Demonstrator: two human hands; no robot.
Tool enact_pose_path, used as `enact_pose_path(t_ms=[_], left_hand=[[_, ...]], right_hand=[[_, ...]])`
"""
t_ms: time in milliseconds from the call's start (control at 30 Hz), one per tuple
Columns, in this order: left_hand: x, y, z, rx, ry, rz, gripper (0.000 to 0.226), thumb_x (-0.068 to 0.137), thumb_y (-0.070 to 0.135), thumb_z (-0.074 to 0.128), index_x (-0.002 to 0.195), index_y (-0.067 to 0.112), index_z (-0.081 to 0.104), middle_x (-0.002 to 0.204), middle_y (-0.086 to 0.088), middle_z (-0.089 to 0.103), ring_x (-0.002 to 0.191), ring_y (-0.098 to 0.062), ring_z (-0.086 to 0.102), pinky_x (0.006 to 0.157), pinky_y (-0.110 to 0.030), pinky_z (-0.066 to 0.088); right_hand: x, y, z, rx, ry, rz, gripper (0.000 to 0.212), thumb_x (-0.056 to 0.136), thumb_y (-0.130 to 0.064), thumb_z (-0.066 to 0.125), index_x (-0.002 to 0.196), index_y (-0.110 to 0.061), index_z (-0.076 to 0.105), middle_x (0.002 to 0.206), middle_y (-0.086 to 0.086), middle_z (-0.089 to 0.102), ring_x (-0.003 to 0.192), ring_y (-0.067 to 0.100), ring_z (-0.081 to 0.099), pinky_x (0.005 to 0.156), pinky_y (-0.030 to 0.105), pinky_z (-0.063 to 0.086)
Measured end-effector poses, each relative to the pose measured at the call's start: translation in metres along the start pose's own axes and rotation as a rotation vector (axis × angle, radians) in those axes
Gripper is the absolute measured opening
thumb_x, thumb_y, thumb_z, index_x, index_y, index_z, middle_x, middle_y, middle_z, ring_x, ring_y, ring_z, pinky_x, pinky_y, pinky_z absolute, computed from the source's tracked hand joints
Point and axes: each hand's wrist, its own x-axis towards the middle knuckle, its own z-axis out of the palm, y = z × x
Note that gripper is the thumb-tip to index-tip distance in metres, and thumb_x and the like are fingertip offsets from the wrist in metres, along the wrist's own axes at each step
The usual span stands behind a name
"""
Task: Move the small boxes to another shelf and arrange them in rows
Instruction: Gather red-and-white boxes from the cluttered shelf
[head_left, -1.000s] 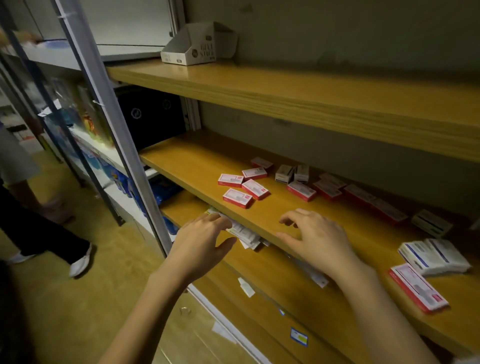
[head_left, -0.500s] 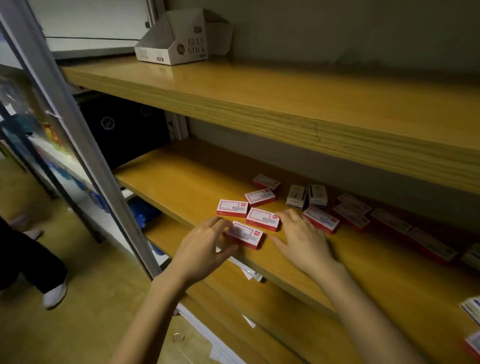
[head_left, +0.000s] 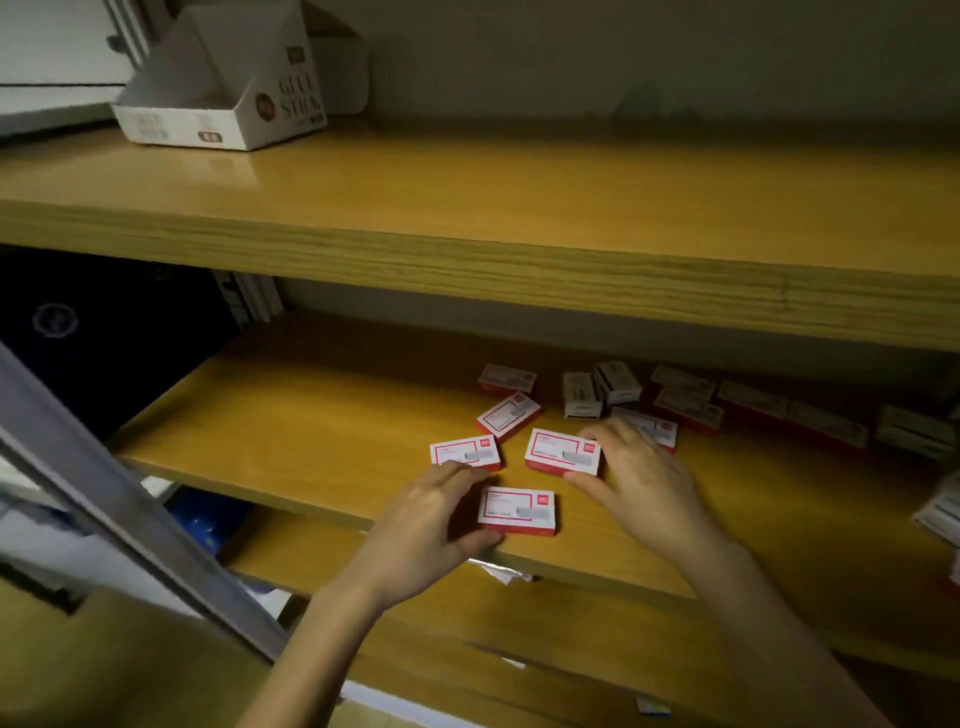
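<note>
small boxes (head_left: 685, 405), red and white, lie scattered flat on the middle shelf (head_left: 311, 415), most of them toward its centre and right, some at odd angles to each other

front box (head_left: 517, 512) sits right at the shelf's near edge; the left hand (head_left: 421, 525) holds its left end, thumb against the near side and fingers (head_left: 457, 470) curled over the far corner

just behind and to the right, a second box (head_left: 563, 452) is gripped at its right end by the right hand (head_left: 641, 483), thumb at the near corner, fingers (head_left: 597, 431) bent round the far one

a third box (head_left: 465, 452) lies just behind the left hand, a fourth (head_left: 509, 414) sits tilted behind that, and a fifth (head_left: 507, 378) lies nearer the back wall

two greyer boxes (head_left: 597, 389) lie side by side behind the right hand

above, the upper shelf (head_left: 519, 208) carries a white glue stick carton (head_left: 223, 98) at its left end

a grey metal upright (head_left: 130, 519) slants across the lower left, and a dark case (head_left: 104, 332) stands past the middle shelf's left end
</note>
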Motion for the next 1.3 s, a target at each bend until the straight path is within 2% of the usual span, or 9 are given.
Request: enact_pose_path(t_ms=[133, 233, 333, 533, 667, 833, 967, 1100, 1300], left_hand=[[0.011, -0.006, 0.001, 0.013, -0.052, 0.109, 0.052, 0.086, 0.047, 0.052, 0.133, 0.031, 0.038, 0.137, 0.010, 0.040, 0.127, -0.006, 0.031, 0.103, -0.025, 0.036], [0.014, -0.005, 0.000, -0.018, -0.051, 0.174, 0.044, 0.087, 0.042, 0.051, 0.128, 0.030, 0.042, 0.132, 0.010, 0.041, 0.122, -0.005, 0.033, 0.098, -0.019, 0.035], [0.021, 0.008, -0.007, -0.070, -0.047, 0.302, 0.042, 0.086, 0.042, 0.051, 0.126, 0.030, 0.043, 0.126, 0.011, 0.042, 0.115, -0.001, 0.037, 0.092, -0.013, 0.036], [0.038, 0.070, -0.003, -0.120, -0.047, 0.565, 0.055, 0.077, 0.053, 0.041, 0.124, 0.026, 0.047, 0.119, 0.012, 0.043, 0.109, 0.000, 0.035, 0.080, -0.011, 0.032], [0.039, 0.114, 0.020, -0.149, -0.090, 0.675, 0.051, 0.079, 0.048, 0.046, 0.125, 0.024, 0.046, 0.122, 0.009, 0.045, 0.112, -0.002, 0.036, 0.079, -0.010, 0.033], [0.029, 0.173, 0.044, -0.186, -0.156, 0.761, 0.049, 0.081, 0.041, 0.054, 0.127, 0.025, 0.045, 0.119, 0.012, 0.043, 0.110, -0.001, 0.037, 0.073, -0.008, 0.034], [0.013, 0.228, 0.065, -0.206, -0.163, 0.816, 0.047, 0.082, 0.036, 0.057, 0.127, 0.023, 0.046, 0.121, 0.009, 0.045, 0.110, -0.003, 0.038, 0.078, -0.013, 0.036], [-0.011, 0.292, 0.090, -0.268, -0.156, 0.809, 0.045, 0.082, 0.031, 0.059, 0.125, 0.022, 0.047, 0.123, 0.008, 0.046, 0.115, -0.008, 0.040, 0.088, -0.022, 0.041], [-0.042, 0.375, 0.139, -0.300, -0.173, 0.848, 0.045, 0.080, 0.038, 0.059, 0.122, 0.025, 0.049, 0.115, 0.012, 0.047, 0.105, -0.003, 0.044, 0.081, -0.017, 0.044]], right_hand=[[-0.026, -0.001, -0.009, 0.011, 0.052, 0.126, 0.054, 0.087, -0.049, 0.047, 0.135, -0.030, 0.031, 0.143, -0.007, 0.033, 0.132, 0.012, 0.029, 0.103, 0.030, 0.033], [-0.049, -0.002, -0.018, 0.027, 0.098, 0.196, 0.054, 0.087, -0.050, 0.047, 0.134, -0.028, 0.032, 0.136, -0.008, 0.038, 0.125, 0.009, 0.036, 0.088, 0.021, 0.040], [-0.081, 0.002, -0.032, 0.005, 0.139, 0.295, 0.054, 0.086, -0.050, 0.048, 0.132, -0.028, 0.033, 0.132, -0.009, 0.041, 0.119, 0.008, 0.041, 0.076, 0.015, 0.035], [-0.159, 0.018, -0.065, -0.093, 0.294, 0.498, 0.049, 0.082, -0.045, 0.056, 0.126, -0.026, 0.044, 0.130, -0.005, 0.045, 0.115, 0.014, 0.048, 0.085, 0.028, 0.044], [-0.210, 0.032, -0.074, -0.161, 0.362, 0.603, 0.051, 0.078, -0.041, 0.062, 0.124, -0.023, 0.047, 0.130, -0.002, 0.049, 0.111, 0.018, 0.054, 0.079, 0.032, 0.051], [-0.270, 0.055, -0.088, -0.178, 0.394, 0.714, 0.050, 0.078, -0.040, 0.060, 0.123, -0.024, 0.047, 0.121, -0.006, 0.050, 0.106, 0.011, 0.053, 0.078, 0.025, 0.050], [-0.323, 0.079, -0.105, -0.193, 0.414, 0.761, 0.052, 0.075, -0.047, 0.053, 0.120, -0.022, 0.052, 0.116, -0.004, 0.054, 0.091, 0.005, 0.050, 0.066, 0.017, 0.042], [-0.383, 0.115, -0.129, -0.226, 0.394, 0.800, 0.050, 0.078, -0.039, 0.062, 0.123, -0.025, 0.047, 0.120, -0.007, 0.050, 0.101, 0.008, 0.051, 0.071, 0.016, 0.041], [-0.461, 0.168, -0.153, -0.259, 0.397, 0.838, 0.048, 0.075, -0.043, 0.058, 0.118, -0.023, 0.051, 0.114, -0.005, 0.055, 0.094, 0.006, 0.053, 0.067, 0.015, 0.039]])
